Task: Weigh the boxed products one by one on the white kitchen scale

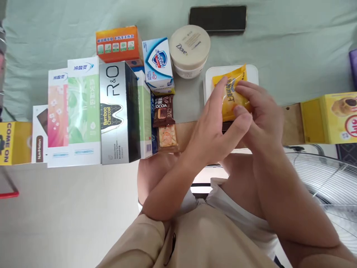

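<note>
Both my hands hold a small yellow snack packet (232,93) above a white square scale or tray (252,70). My left hand (216,128) pinches the packet's left side between thumb and fingers. My right hand (259,111) grips its right side with curled fingers. The lower part of the packet is hidden behind my fingers.
Left of my hands stand toothpaste boxes (83,111), a silver R&O box (118,111), an orange box (118,44), a Safeguard soap box (157,61), cocoa snack packets (164,111) and a Dove jar (189,48). A black phone (217,19) lies behind. A yellow box (331,117) and a fan (326,178) are on the right.
</note>
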Motion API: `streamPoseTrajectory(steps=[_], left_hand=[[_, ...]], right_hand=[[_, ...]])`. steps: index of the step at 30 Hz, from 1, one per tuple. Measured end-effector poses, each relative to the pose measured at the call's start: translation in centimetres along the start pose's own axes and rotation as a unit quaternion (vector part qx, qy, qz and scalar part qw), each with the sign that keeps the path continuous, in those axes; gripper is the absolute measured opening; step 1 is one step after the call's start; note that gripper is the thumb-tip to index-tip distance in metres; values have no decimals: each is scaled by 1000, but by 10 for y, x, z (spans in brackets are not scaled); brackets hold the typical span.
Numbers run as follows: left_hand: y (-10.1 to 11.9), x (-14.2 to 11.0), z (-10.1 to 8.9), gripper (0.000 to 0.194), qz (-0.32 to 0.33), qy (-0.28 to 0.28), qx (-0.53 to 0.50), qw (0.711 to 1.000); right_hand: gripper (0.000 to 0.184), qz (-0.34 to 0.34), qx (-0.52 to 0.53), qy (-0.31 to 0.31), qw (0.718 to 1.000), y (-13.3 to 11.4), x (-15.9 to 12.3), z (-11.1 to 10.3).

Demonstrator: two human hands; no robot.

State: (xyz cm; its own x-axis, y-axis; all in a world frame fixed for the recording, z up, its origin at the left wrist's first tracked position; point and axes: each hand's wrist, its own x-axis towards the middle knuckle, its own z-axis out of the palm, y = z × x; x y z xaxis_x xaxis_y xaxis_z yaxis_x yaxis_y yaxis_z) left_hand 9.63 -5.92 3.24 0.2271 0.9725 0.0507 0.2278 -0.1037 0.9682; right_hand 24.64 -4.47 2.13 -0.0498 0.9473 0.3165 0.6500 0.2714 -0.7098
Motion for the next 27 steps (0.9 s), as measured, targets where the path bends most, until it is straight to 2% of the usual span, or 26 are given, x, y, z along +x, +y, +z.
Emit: streamPoseTrajectory(steps=[3, 7, 9, 12, 15, 18, 22, 27], left_hand=[[8, 7, 5, 66, -12, -23, -11, 1000], [5, 14, 7, 53, 17, 50, 85, 995], [-4, 17, 2, 56, 46, 99, 92, 990], [-22, 18, -15, 64, 98, 163, 77, 979], [-36, 11, -29, 51, 134, 182, 81, 971], [-40, 2, -27, 42, 154, 162, 100, 970], [-33, -4, -9, 36, 166, 133, 150, 965], [-28, 3, 4, 36, 117, 129, 233, 957]], right_hand=[[41, -6, -45, -8, 999, 4, 3, -1], [42, 8, -72, -27, 997, 4, 5, -3], [41, -4, -60, 11, 998, 8, 6, -6], [38, -35, -27, 129, 991, 22, 7, -13], [35, -18, -35, 181, 983, 35, 7, -17], [31, -10, -41, 176, 983, 39, 7, -17], [29, -8, -47, 159, 986, 34, 9, -13], [28, 23, -69, 90, 993, 30, 12, -12]])
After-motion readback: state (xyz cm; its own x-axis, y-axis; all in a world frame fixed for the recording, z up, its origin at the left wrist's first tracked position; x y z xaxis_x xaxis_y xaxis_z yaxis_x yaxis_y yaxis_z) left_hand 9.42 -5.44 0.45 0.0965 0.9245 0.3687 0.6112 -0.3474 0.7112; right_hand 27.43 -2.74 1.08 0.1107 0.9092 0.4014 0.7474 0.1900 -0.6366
